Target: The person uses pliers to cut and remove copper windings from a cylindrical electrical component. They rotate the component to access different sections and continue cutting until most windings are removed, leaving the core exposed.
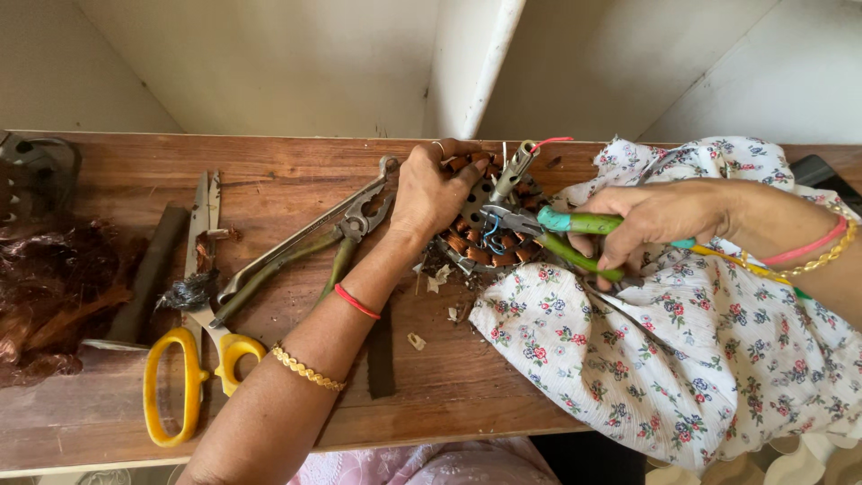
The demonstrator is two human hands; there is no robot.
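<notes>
Motor winding (480, 220) pinned under left hand (431, 193), right hand (651, 216) squeezing green pliers (575, 235) onto its wire, scissors (193, 359) well left of it

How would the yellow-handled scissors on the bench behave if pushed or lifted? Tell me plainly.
The yellow-handled scissors look rigid, metal-bladed, so probably stiff and fairly heavy. Lying flat on the wooden bench, they would likely slide, not roll. The loop handles should give a firm grip.

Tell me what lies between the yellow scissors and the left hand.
Head view: large grey pliers lie on the table between the scissors and the left hand.
</notes>
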